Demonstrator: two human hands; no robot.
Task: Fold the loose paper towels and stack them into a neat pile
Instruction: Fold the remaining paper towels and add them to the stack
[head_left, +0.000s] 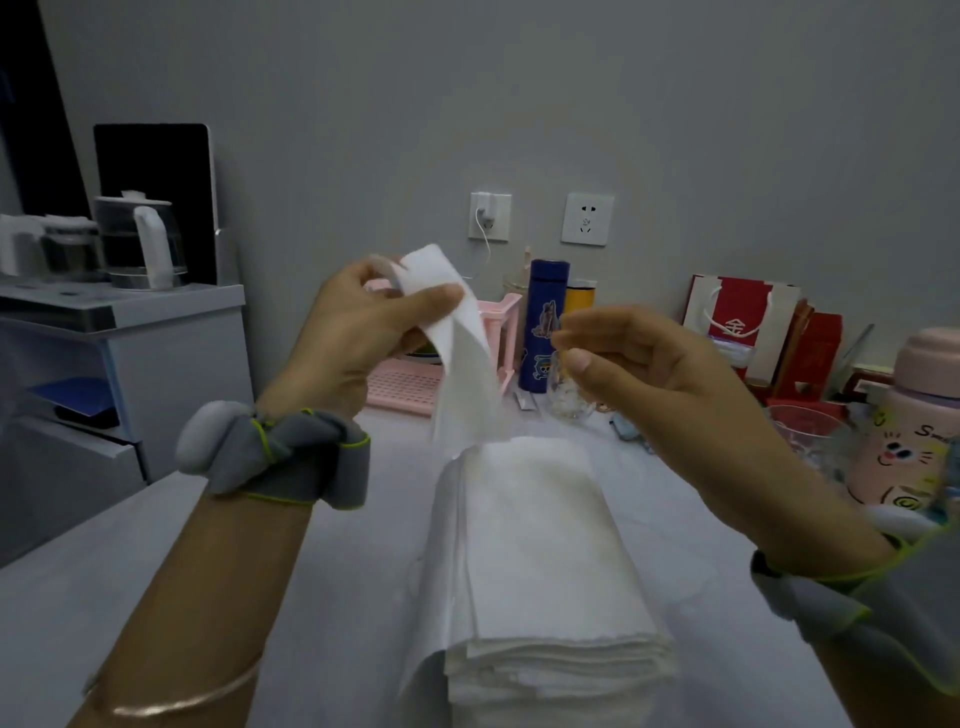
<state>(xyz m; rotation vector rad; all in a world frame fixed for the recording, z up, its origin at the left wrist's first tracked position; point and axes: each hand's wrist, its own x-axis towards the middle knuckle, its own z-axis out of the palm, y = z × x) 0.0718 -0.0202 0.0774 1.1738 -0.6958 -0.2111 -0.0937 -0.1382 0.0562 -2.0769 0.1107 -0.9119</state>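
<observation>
A loose paper towel (462, 364) is hanging in the air above the far end of the pile (540, 545), twisting as it drops. Its lower edge is blurring into the pile's far edge, so I cannot tell whether the two are touching. The left grip (358, 332) is holding the sheet's top corner, with the thumb pressing it against the curled fingers. The right grip (639, 364) is hovering just beside the sheet, fingers relaxed and slightly bent, thumb apart from them, holding nothing and not touching the paper.

The pile of folded white towels is lying in the middle of the pale counter (208, 571), its layered edges facing the camera, and one sheet is drooping down its left side. Both wrists are wearing grey fabric cuffs (291, 452) edged in yellow-green, and a thin bangle (182, 701) is sitting on the left forearm.

Behind the raised sheet a pink plastic rack (400, 389) is standing against the wall, with a blue flask (543, 322) and a yellow bottle (579, 296) just to its right. Further right are a red gift bag (743, 317), a clear glass (802, 431) and a pink flask (914, 415). On the wall a charger (488, 215) is sitting in one socket beside another socket (587, 218). To the far left a glass kettle (137, 244) is standing on a grey cabinet (156, 338).
</observation>
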